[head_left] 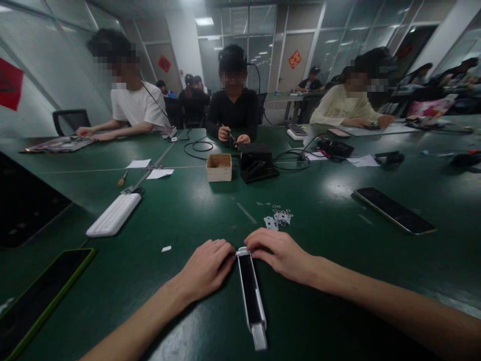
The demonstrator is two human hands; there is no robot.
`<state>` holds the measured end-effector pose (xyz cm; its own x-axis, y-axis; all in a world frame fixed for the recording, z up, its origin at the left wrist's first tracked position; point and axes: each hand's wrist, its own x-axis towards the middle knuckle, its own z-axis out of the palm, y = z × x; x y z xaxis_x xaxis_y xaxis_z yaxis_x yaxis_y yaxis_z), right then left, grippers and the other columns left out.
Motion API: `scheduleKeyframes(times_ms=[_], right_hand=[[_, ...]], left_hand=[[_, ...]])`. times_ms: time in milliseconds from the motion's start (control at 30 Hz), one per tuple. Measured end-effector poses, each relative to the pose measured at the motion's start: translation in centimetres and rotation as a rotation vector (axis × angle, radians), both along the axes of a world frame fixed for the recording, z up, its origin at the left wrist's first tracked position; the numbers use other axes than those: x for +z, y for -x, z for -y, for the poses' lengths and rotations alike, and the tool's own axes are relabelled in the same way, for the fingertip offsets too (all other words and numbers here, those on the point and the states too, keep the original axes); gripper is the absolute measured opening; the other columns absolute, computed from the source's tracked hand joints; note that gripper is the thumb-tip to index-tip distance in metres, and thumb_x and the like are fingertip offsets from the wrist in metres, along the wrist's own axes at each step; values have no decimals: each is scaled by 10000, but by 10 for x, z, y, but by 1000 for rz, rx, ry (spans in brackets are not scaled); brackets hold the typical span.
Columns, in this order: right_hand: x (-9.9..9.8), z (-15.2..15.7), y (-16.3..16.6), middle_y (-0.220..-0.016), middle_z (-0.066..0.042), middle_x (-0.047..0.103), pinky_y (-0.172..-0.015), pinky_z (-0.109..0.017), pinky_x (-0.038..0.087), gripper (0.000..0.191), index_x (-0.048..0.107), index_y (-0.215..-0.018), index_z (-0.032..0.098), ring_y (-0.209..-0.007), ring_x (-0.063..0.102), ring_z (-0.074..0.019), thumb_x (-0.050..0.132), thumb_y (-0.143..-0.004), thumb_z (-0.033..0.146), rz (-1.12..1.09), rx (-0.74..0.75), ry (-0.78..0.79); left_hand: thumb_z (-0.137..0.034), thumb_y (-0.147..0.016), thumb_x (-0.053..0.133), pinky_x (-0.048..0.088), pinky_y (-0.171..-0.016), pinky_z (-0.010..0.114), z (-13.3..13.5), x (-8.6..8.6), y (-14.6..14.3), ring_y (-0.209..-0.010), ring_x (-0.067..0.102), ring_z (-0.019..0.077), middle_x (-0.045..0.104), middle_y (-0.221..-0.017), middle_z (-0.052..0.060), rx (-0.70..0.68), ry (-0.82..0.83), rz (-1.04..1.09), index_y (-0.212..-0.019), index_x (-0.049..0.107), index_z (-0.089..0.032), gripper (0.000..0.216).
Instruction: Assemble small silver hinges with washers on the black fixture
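Note:
A long narrow device with a black face and white frame lies on the green table, pointing away from me. My left hand rests at its far end on the left, fingers curled against the frame. My right hand lies on the other side, fingers curled over the same far end. Both hands touch the device's top end. Just beyond them sit several small metal washers and tiny parts.
A white slatted piece lies left, a green-edged tablet near left, a phone right. A small cardboard box, a black stand, cables, a screwdriver and papers sit mid-table. Three people work on the far side.

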<state>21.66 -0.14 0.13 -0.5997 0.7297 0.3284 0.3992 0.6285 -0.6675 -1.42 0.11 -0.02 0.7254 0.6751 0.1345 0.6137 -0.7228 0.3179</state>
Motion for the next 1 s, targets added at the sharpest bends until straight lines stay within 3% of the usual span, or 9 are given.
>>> scheduleKeyframes(times_ms=[267, 467, 567, 667, 800, 1000], right_hand=[[20, -8, -6, -1105, -77, 624, -905, -345, 485, 196, 583, -1085, 172, -1024, 592, -183, 573, -895, 221, 131, 67, -22], [41, -42, -46, -1021, -72, 641, -836, -378, 479, 186, 629, -1054, 188, -943, 598, -206, 510, -914, 215, 340, -193, -150], [36, -64, -73, -966, -98, 643, -804, -405, 466, 178, 666, -988, 173, -906, 591, -243, 514, -899, 200, 524, -307, -134], [25, -77, -89, -945, -107, 641, -786, -393, 460, 180, 686, -967, 170, -880, 589, -248, 530, -892, 218, 653, -294, -72], [16, -79, -90, -980, -94, 632, -785, -332, 453, 224, 684, -1014, 191, -892, 588, -221, 491, -914, 246, 721, -256, -40], [16, -80, -86, -983, -96, 647, -746, -304, 442, 205, 679, -953, 176, -889, 602, -222, 498, -888, 247, 715, -351, 85]], left_hand=[[-205, -937, 375, 442, -654, 309, 1, 2, -1, -729, 559, 193, 613, -849, 52, 8, 3, 11, -921, 543, -180, 170], [-203, -942, 371, 442, -652, 311, 1, 3, -1, -725, 565, 193, 615, -839, 50, 5, 6, 37, -906, 533, -185, 168], [-200, -941, 376, 439, -652, 312, 1, 2, 0, -722, 567, 194, 614, -842, 51, 4, -4, 37, -905, 530, -186, 158], [-191, -939, 377, 436, -652, 303, 1, 2, 0, -724, 570, 190, 610, -837, 46, 3, -4, 46, -909, 524, -190, 150], [-198, -942, 359, 439, -656, 310, 0, 0, -1, -725, 571, 193, 608, -832, 45, 6, 6, 61, -908, 523, -190, 168], [-213, -948, 355, 440, -664, 311, 0, 0, -1, -742, 569, 196, 611, -844, 49, 8, 17, 65, -913, 525, -193, 175]])
